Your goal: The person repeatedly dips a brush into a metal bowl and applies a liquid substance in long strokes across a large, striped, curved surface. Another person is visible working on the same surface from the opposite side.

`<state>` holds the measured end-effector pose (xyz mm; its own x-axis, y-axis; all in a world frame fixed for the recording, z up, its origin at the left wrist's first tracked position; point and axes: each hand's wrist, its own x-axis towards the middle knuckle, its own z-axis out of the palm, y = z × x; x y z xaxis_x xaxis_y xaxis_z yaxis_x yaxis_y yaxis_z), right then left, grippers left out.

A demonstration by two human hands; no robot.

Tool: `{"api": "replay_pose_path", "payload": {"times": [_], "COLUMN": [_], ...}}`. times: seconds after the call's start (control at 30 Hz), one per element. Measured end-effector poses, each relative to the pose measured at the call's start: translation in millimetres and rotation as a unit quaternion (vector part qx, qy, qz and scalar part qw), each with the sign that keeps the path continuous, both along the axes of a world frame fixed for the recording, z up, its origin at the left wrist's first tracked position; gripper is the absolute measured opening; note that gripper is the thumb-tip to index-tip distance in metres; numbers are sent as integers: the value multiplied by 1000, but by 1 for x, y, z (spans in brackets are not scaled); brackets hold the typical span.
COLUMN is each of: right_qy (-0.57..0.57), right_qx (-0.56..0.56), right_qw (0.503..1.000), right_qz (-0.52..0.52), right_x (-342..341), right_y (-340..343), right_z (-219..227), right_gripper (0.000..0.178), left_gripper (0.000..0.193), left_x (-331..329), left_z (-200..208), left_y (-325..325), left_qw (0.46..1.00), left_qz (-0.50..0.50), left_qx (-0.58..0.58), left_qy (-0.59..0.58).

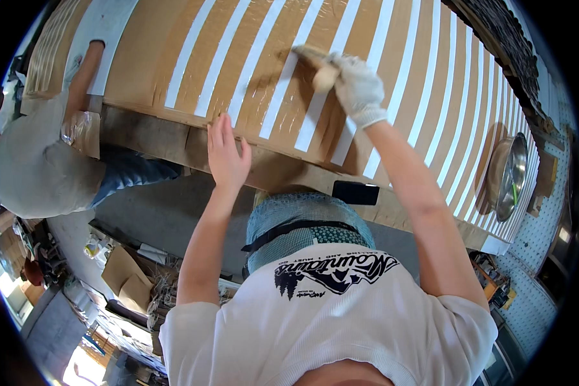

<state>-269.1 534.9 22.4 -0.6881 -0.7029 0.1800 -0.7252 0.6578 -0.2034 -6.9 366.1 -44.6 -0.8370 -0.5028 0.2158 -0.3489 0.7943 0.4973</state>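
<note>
My right hand (359, 89), in a white glove, is closed around a brush (326, 77) with a pale, rounded wooden handle. The brush's darker end points left and lies over the white strips (278, 96). These run in parallel rows across a brown, glossy board (238, 38), which looks wet or film-covered in places. My bare left hand (229, 154) is at the near edge of the board, fingers stretched out and nothing in them. Its fingertips reach the edge; whether they press on it I cannot tell.
A steel bowl (520, 170) with a green-handled thing inside stands on the strips at the right. A dark phone (356, 193) lies at the table's near edge. At the left, another person (45, 154) reaches over the table. Cardboard (127, 275) and clutter sit on the floor behind.
</note>
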Motion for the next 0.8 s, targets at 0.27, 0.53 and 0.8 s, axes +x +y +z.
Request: {"api": "replay_pose_path", "payload": {"times": [0.27,0.53,0.8], "right_qy": [-161,-22,-206], "right_qx": [-66,-20,-4], "right_qw": [970,999,974], "right_qz": [171,-25,98], "right_x": [86,18,60], "right_y": [51,73,99], "right_z": [-12,5,15], "right_gripper": [32,18,32], "left_gripper": [46,51,66], "left_x": [-1,-28,-35], "left_z": [-9,17,23], "left_y": [-11,-5,-9], "left_qw": [982,944,933], "left_qz": [-3,5,5], "left_qx": [-75,-75,-44], "left_qy": [-171,-321,-356]}}
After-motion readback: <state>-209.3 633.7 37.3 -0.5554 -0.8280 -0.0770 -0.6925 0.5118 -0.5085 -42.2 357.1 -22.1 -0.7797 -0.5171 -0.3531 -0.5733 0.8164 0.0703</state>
